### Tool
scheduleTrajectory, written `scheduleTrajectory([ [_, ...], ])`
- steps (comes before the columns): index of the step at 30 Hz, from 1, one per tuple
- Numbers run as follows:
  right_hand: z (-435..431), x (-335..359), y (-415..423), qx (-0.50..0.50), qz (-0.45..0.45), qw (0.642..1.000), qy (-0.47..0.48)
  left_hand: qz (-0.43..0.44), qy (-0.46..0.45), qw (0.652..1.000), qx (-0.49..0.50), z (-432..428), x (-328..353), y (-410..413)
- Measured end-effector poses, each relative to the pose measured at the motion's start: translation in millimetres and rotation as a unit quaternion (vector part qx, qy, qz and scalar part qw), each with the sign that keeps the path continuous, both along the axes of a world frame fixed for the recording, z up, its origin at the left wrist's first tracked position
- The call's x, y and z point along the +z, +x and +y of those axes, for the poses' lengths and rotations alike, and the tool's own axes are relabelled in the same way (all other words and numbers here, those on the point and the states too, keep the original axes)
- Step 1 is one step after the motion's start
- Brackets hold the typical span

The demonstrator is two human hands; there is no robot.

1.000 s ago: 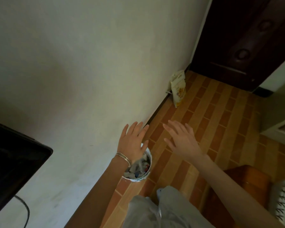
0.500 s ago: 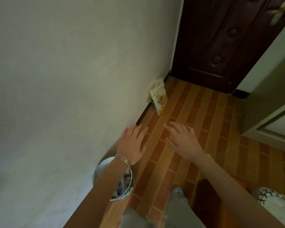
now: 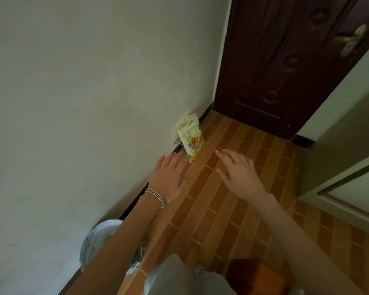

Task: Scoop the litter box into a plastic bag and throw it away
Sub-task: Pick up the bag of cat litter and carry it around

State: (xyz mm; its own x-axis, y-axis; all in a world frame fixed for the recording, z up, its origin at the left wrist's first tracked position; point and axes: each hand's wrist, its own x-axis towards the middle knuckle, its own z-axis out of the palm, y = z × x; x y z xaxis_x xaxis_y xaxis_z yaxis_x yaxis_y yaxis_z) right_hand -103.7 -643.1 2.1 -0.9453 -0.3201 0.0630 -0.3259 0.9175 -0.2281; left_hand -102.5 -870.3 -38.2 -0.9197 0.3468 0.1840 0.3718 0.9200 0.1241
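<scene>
Both hands reach forward empty, fingers spread: left hand [image 3: 170, 177], right hand [image 3: 241, 173]. A pouch [image 3: 191, 139] leans on the wall just beyond the left hand; a bin [image 3: 96, 239] sits under that forearm.

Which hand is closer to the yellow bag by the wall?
The left hand. Its fingertips are just below the yellow bag, almost at its bottom corner. The right hand is farther off, lower and to the right. Both are open and empty.

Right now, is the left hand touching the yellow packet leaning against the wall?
Apart. In the head view, the left hand is open with fingertips short of the yellow packet; floor and baseboard show between them. The right hand is also clear of it.
</scene>
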Motion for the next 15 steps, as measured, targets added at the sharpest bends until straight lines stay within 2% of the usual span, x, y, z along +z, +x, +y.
scheduleTrajectory([
  [8, 41.7, -16.5, -58.9, -0.004, -0.026, 1.000, -0.006, -0.027, -0.007, 1.000, 0.006, 30.0, -9.0, -60.1],
  [15, 61.2, -9.4, -143.0, -0.006, -0.028, 1.000, 0.001, -0.013, 0.005, 1.000, 0.000, 51.8, -7.4, -146.5],
])
